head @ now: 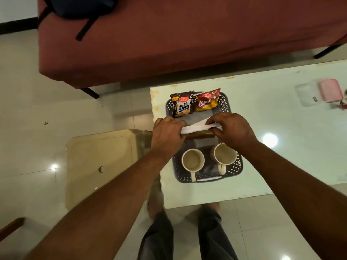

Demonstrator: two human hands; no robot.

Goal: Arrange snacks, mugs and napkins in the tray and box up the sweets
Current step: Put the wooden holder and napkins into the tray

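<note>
A dark perforated tray (237,168) sits on the left end of a white table (281,147). At its far end lie a salted peanuts packet (182,106) and a red-and-yellow snack packet (206,102). Two cream mugs, one on the left (192,160) and one on the right (224,154), stand at its near end. Over the tray's middle, my left hand (167,135) and my right hand (234,129) both grip a white napkin (197,127), stretched between them. A brown object under the napkin is mostly hidden.
A clear box (308,95) with a pink lid or box (330,90) lies at the table's far right. A red sofa (169,44) stands behind the table, a beige stool (101,162) to the left. My legs show below the table's near edge.
</note>
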